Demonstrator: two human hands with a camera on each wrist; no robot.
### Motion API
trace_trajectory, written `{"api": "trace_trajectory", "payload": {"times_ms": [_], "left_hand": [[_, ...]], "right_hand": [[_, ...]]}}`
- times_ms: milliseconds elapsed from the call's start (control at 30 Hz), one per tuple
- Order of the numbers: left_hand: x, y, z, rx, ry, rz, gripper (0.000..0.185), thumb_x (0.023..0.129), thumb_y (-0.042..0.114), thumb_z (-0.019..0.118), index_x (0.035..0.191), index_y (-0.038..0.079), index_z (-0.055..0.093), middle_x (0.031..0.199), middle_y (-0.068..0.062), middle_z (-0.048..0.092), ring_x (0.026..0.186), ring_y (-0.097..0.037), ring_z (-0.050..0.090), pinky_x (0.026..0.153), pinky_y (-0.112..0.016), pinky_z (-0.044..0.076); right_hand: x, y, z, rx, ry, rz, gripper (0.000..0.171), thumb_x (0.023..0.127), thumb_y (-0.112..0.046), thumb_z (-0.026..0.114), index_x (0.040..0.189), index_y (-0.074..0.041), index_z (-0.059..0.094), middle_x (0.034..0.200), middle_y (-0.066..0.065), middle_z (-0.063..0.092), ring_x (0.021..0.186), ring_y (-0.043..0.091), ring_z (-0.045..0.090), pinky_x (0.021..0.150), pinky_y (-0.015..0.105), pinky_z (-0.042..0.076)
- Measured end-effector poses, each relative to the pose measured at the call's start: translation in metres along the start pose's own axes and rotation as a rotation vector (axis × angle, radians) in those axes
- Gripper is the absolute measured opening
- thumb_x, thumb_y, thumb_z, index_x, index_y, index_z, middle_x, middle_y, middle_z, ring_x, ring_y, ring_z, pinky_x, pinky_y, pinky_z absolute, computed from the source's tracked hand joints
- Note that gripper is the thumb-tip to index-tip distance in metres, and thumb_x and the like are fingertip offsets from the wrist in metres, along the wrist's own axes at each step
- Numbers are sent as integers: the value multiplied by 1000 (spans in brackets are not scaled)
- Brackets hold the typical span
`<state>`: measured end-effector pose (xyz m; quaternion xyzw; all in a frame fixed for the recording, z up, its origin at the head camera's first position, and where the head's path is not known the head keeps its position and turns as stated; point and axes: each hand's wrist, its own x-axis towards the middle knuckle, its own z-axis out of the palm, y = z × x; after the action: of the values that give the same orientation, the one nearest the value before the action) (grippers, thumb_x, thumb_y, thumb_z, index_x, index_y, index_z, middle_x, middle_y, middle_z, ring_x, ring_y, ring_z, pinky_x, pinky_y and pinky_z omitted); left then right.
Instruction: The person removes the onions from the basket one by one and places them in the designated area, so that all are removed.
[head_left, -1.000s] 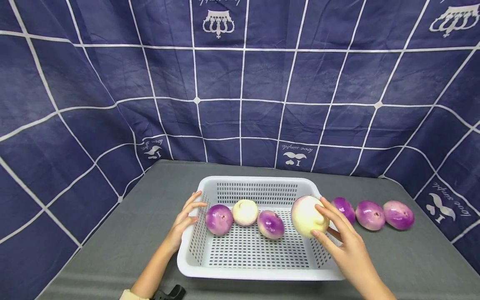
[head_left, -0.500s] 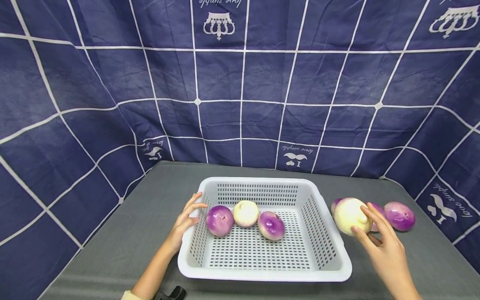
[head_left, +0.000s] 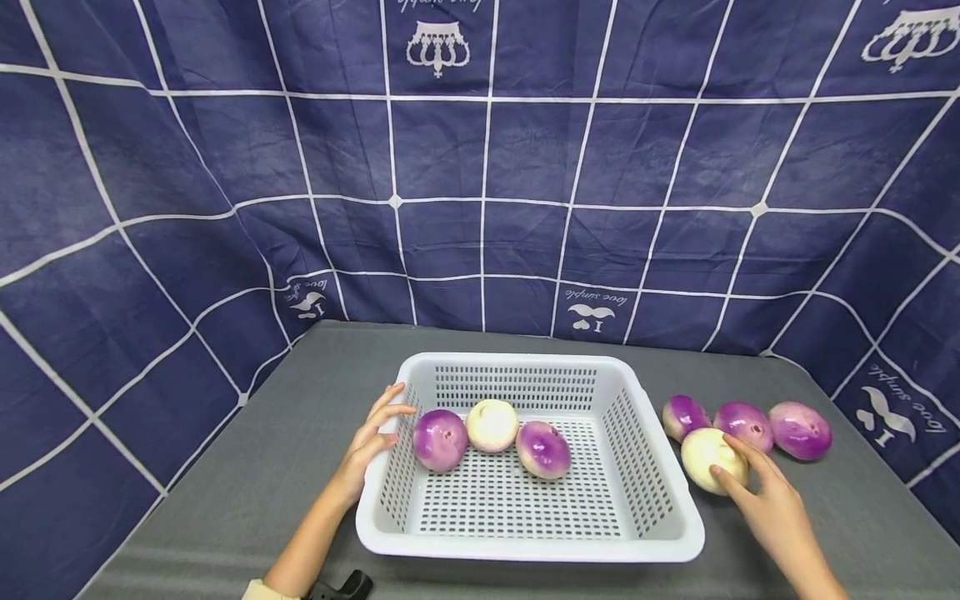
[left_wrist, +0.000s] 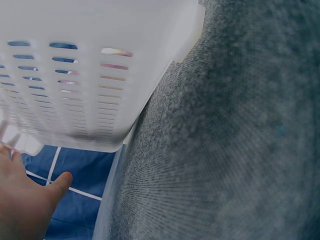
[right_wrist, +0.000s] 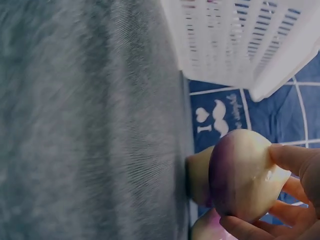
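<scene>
A purple-and-white turnip is between the thumb and fingers of my right hand, low over the grey table just right of the basket. In the right wrist view, my thumb and fingertips hold the pale side of this turnip, its purple side facing the table. My left hand rests at the left rim of the white perforated basket, fingers laid over the edge. The left wrist view has the thumb of that hand apart from the basket wall. Inside the basket lie three turnips in a row.
Three more turnips sit on the grey table right of the basket, just behind the held one. A blue cloth with white lines hangs behind and at both sides.
My right hand has carried the turnip from over the basket's right side out to the right and down near the table. The left hand and basket have stayed put.
</scene>
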<state>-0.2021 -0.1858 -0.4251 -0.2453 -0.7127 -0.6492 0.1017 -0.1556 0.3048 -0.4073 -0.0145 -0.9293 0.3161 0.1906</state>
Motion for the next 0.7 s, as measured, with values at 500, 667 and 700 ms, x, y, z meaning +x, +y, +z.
{"api": "trace_trajectory", "payload": {"times_ms": [500,667,700], "left_hand": [[1,1,0,18,-4,12,39,79,3,38,114,-7,50,148,-17,18,140,-12,-3,103,-61,-12],[0,0,1,8,-2,8,39,78,3,38,114,-10,49,148,-15,19,138,-4,0,102,-61,-12],[0,0,1,5,-4,9,39,78,3,38,114,-10,49,148,-15,18,138,-2,0,102,-61,-12]], "right_hand": [[1,14,5,-21,-151,74,62,89,-35,52,136,1,33,134,33,32,119,57,28,85,69,24],[0,13,3,-18,-119,56,60,89,-32,53,133,2,35,131,32,36,118,56,31,85,67,26],[0,13,3,-11,-102,46,58,89,-31,54,132,2,36,130,31,37,117,55,31,85,66,26]]}}
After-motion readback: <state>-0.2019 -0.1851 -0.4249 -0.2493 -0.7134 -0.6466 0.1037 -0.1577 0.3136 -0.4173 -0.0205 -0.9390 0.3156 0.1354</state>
